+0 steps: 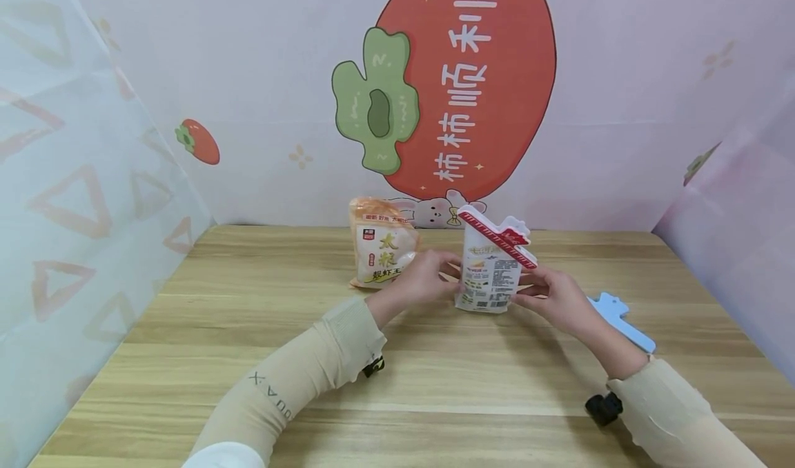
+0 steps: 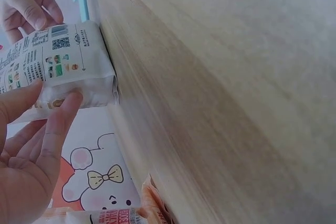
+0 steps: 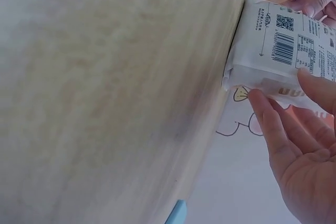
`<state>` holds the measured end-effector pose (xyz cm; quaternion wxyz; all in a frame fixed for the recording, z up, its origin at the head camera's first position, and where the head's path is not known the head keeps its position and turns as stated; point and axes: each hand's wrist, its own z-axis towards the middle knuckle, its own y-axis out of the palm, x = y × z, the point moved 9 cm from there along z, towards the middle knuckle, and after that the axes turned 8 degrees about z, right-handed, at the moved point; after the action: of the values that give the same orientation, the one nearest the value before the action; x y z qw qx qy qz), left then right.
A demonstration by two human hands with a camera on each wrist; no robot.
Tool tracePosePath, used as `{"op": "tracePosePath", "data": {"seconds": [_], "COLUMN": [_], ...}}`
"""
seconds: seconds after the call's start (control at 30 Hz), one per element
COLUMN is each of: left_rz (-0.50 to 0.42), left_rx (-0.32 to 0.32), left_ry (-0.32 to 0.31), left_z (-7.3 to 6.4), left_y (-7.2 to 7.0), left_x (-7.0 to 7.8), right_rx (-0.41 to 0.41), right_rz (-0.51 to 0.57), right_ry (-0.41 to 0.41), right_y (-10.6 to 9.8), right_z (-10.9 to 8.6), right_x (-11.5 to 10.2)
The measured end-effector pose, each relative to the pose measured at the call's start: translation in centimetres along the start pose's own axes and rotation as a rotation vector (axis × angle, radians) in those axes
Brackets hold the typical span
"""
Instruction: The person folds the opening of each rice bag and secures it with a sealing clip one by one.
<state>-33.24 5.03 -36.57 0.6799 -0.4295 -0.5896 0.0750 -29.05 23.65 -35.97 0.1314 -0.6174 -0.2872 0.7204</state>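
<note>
A white printed food bag (image 1: 487,281) stands upright on the wooden table, its lower end at the tabletop. Slanting down to the right across its top is a red and white bag clip (image 1: 497,239). My left hand (image 1: 428,278) holds the bag's left side, thumb on the printed face and fingers around the edge. On the opposite side my right hand (image 1: 555,295) grips it the same way, low near the bottom corner. The right wrist view shows that thumb and fingers spread around the bag's side (image 3: 262,80); the clip is out of sight there.
An orange and white food bag (image 1: 381,247) stands just left of the white one, partly behind my left hand. A light blue bag clip (image 1: 627,326) lies on the table (image 1: 435,413) beside my right wrist. A printed backdrop (image 1: 267,95) rises behind the table's far edge.
</note>
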Motion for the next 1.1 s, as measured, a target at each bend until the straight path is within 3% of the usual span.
{"op": "tracePosePath", "data": {"seconds": [0.33, 0.53, 0.83, 1.1], "left_rz": [0.002, 0.001, -0.022, 0.027], "left_rx": [0.008, 0.056, 0.059, 0.097], "left_ry": [0.037, 0.047, 0.081, 0.108], "left_z": [-0.4, -1.4, -5.4, -9.3], "left_y": [-0.2, -1.5, -4.1, -6.8], "left_x": [0.3, 0.0, 0.1, 0.2], "right_rx": [0.001, 0.012, 0.032, -0.044], "right_rz": [-0.025, -0.047, -0.026, 0.039], "right_ry": [-0.022, -0.024, -0.038, -0.046], "right_y": [-0.6, -1.0, -0.6, 1.7], "right_z": [-1.0, -2.3, -4.7, -5.5], "right_x": [-0.6, -0.7, -1.8, -3.5]}}
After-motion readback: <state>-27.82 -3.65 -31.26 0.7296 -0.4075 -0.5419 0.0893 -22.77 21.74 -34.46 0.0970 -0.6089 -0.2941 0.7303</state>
